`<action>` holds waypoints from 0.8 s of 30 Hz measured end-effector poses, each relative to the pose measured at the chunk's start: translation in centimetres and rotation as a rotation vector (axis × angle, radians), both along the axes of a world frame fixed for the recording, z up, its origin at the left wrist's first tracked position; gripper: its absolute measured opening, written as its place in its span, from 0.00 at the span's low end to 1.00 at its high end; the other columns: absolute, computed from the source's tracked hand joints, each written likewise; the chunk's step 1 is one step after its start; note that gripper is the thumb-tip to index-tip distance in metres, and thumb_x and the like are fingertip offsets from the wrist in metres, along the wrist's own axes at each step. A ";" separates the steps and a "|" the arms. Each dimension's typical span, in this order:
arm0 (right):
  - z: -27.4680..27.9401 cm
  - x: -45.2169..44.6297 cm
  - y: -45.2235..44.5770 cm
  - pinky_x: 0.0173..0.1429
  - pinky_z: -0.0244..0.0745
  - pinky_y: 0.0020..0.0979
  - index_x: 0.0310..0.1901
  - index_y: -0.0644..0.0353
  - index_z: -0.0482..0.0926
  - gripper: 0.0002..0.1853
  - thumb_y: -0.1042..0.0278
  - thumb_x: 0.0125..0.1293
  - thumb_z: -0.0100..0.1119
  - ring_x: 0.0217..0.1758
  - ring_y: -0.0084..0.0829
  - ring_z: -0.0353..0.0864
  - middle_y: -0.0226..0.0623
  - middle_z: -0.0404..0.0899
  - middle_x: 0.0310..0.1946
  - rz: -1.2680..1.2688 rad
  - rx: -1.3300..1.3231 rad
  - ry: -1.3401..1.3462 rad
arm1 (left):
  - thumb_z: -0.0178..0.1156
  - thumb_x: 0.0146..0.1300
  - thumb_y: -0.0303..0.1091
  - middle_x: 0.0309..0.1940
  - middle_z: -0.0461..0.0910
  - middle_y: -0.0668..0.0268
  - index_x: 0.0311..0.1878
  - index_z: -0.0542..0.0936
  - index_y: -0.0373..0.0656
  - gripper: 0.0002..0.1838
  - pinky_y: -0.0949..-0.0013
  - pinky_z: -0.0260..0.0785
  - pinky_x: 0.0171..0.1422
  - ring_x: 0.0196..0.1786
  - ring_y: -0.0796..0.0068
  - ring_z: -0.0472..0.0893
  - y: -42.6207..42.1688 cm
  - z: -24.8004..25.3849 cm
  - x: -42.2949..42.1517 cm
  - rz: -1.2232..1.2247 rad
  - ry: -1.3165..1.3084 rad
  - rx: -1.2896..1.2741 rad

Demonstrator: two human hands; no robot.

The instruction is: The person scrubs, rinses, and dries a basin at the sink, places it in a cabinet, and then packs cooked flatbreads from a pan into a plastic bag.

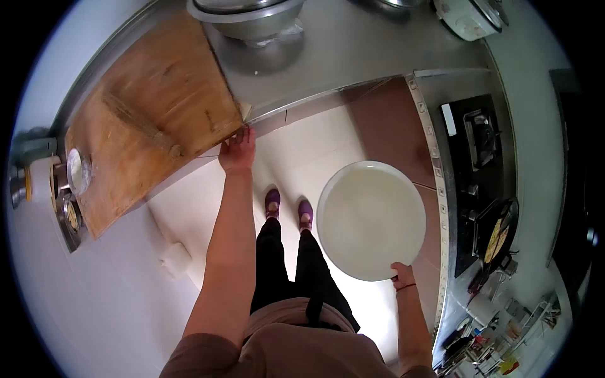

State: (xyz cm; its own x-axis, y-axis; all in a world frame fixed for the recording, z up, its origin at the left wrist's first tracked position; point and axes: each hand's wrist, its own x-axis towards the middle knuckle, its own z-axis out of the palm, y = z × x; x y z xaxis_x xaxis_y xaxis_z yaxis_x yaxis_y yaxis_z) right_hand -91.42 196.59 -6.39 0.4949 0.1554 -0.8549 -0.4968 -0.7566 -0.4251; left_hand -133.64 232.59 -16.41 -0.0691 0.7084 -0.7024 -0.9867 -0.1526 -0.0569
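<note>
My left hand [238, 150] is at the right corner of a large wooden board [170, 82] on the counter, its fingers spread over the board's edge. A rolling pin [142, 123] lies across the board. My right hand [403, 276] grips the rim of a large round pale tray [372, 220], fingers closed on its lower right edge. The tray hangs over the floor, to the right of my feet, with nothing visible on it.
A metal basin [252, 22] stands on the steel counter [340, 50]. At the right, a pan [498, 239] with food sits on the stove [463, 151]. A white bowl [77, 171] is by the board's left edge. Dishes and utensils crowd the lower right.
</note>
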 end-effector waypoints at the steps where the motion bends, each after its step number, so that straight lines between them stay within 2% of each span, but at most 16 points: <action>1: 0.5 -0.4 0.2 0.20 0.65 0.27 0.42 0.64 0.69 0.17 0.81 0.48 0.57 0.25 0.29 0.74 0.37 0.74 0.32 -0.021 -0.046 0.009 | 0.36 0.68 0.42 0.57 0.72 0.57 0.55 0.72 0.43 0.21 0.46 0.51 0.68 0.64 0.54 0.64 0.5 -0.5 0.1 -0.046 0.021 -0.046; 2: 0.9 -1.0 0.3 0.18 0.62 0.25 0.38 0.64 0.68 0.14 0.80 0.48 0.58 0.20 0.26 0.71 0.37 0.73 0.28 -0.059 -0.015 -0.055 | 0.36 0.68 0.42 0.57 0.72 0.57 0.55 0.72 0.43 0.21 0.46 0.51 0.68 0.64 0.54 0.64 0.9 -0.9 0.3 -0.061 0.028 -0.051; 4: -1.0 -0.1 -1.3 0.18 0.62 0.25 0.39 0.64 0.68 0.14 0.80 0.48 0.58 0.20 0.27 0.71 0.37 0.73 0.28 -0.110 -0.059 -0.055 | 0.37 0.69 0.49 0.53 0.74 0.58 0.49 0.75 0.44 0.22 0.49 0.55 0.66 0.59 0.53 0.68 1.3 -2.1 0.6 -0.064 0.004 0.206; 5: -2.1 0.5 -2.5 0.18 0.62 0.25 0.39 0.64 0.69 0.15 0.81 0.48 0.58 0.20 0.27 0.71 0.37 0.73 0.28 -0.148 -0.096 -0.059 | 0.37 0.69 0.49 0.53 0.74 0.58 0.49 0.75 0.44 0.22 0.49 0.55 0.66 0.59 0.53 0.68 1.4 -2.8 0.5 -0.083 0.013 0.197; 7: -3.9 1.6 -4.9 0.19 0.64 0.25 0.39 0.64 0.69 0.14 0.81 0.48 0.58 0.22 0.27 0.73 0.37 0.74 0.29 -0.188 -0.004 0.014 | 0.34 0.69 0.49 0.53 0.74 0.57 0.51 0.75 0.45 0.24 0.48 0.56 0.65 0.58 0.54 0.69 1.6 -5.3 -0.5 -0.202 -0.082 0.696; 9: -5.3 2.0 -5.4 0.22 0.66 0.25 0.39 0.63 0.70 0.15 0.81 0.47 0.58 0.25 0.28 0.75 0.36 0.75 0.30 -0.158 -0.065 0.082 | 0.33 0.69 0.50 0.54 0.73 0.55 0.51 0.74 0.44 0.25 0.47 0.56 0.65 0.56 0.54 0.70 2.2 -6.5 -1.4 -0.203 -0.116 0.616; 11: -5.9 1.1 -4.8 0.24 0.68 0.26 0.40 0.63 0.71 0.16 0.81 0.46 0.58 0.27 0.29 0.76 0.36 0.75 0.32 -0.209 0.005 0.072 | 0.32 0.69 0.49 0.50 0.74 0.53 0.49 0.73 0.42 0.25 0.46 0.60 0.59 0.52 0.55 0.72 2.8 -1.5 0.2 -0.124 0.025 0.156; 12: -6.3 1.1 -4.8 0.24 0.68 0.26 0.41 0.63 0.71 0.17 0.81 0.46 0.58 0.28 0.30 0.76 0.36 0.75 0.33 -0.206 -0.008 0.077 | 0.30 0.69 0.48 0.51 0.73 0.52 0.51 0.72 0.39 0.26 0.46 0.60 0.59 0.54 0.55 0.72 2.4 -2.1 0.1 -0.078 -0.080 0.277; 13: -6.8 1.0 -4.8 0.24 0.68 0.27 0.41 0.63 0.71 0.18 0.81 0.46 0.57 0.28 0.30 0.76 0.36 0.75 0.35 -0.200 -0.021 0.083 | 0.30 0.69 0.48 0.51 0.73 0.52 0.51 0.72 0.39 0.26 0.46 0.60 0.59 0.54 0.55 0.72 2.4 -2.8 0.0 -0.094 -0.075 0.274; 15: -8.0 1.2 -4.9 0.24 0.69 0.28 0.43 0.64 0.70 0.19 0.81 0.46 0.56 0.30 0.31 0.77 0.38 0.75 0.36 -0.198 -0.047 0.119 | 0.31 0.69 0.46 0.57 0.70 0.53 0.56 0.70 0.39 0.26 0.46 0.58 0.62 0.59 0.54 0.69 2.8 -3.6 -0.3 -0.067 0.006 0.062; 16: -8.7 1.5 -5.1 0.24 0.69 0.28 0.44 0.64 0.71 0.19 0.81 0.46 0.56 0.30 0.31 0.77 0.38 0.75 0.36 -0.137 -0.045 0.147 | 0.31 0.69 0.46 0.57 0.70 0.53 0.56 0.70 0.39 0.26 0.46 0.58 0.62 0.59 0.54 0.69 3.4 -3.8 -0.4 -0.079 0.010 0.064; 19: -10.0 1.1 -5.4 0.24 0.69 0.28 0.45 0.65 0.71 0.20 0.80 0.45 0.56 0.30 0.32 0.77 0.38 0.75 0.36 -0.097 -0.020 0.159 | 0.35 0.69 0.43 0.51 0.73 0.56 0.49 0.72 0.40 0.20 0.45 0.58 0.62 0.55 0.57 0.71 4.9 -4.7 -0.4 -0.167 0.287 0.145; 20: -10.1 1.0 -5.2 0.21 0.61 0.26 0.40 0.62 0.72 0.16 0.79 0.45 0.56 0.24 0.27 0.72 0.35 0.74 0.30 -0.074 -0.035 0.126 | 0.35 0.69 0.42 0.49 0.74 0.57 0.47 0.72 0.41 0.19 0.45 0.58 0.62 0.54 0.59 0.72 5.1 -5.0 -0.3 -0.211 0.434 0.108; 21: -10.0 0.8 -4.7 0.17 0.53 0.23 0.35 0.60 0.73 0.12 0.77 0.45 0.56 0.18 0.22 0.67 0.31 0.72 0.23 -0.051 -0.050 0.093 | 0.35 0.69 0.42 0.49 0.74 0.57 0.47 0.72 0.41 0.19 0.45 0.58 0.62 0.54 0.59 0.72 5.0 -5.5 -0.4 -0.219 0.435 0.109; 23: -8.9 0.9 -3.5 0.17 0.53 0.23 0.35 0.61 0.74 0.12 0.77 0.44 0.57 0.18 0.23 0.68 0.32 0.73 0.24 0.009 -0.094 0.118 | 0.32 0.70 0.44 0.52 0.74 0.57 0.48 0.72 0.40 0.21 0.44 0.58 0.62 0.56 0.58 0.72 4.6 -5.8 -0.7 0.003 0.106 0.011; 24: -8.9 1.2 -3.3 0.17 0.54 0.23 0.36 0.61 0.74 0.13 0.77 0.44 0.56 0.19 0.23 0.68 0.33 0.73 0.25 0.021 -0.098 0.126 | 0.30 0.70 0.46 0.51 0.74 0.57 0.49 0.71 0.40 0.24 0.43 0.59 0.61 0.55 0.57 0.72 3.5 -4.5 0.3 -0.046 0.192 -0.043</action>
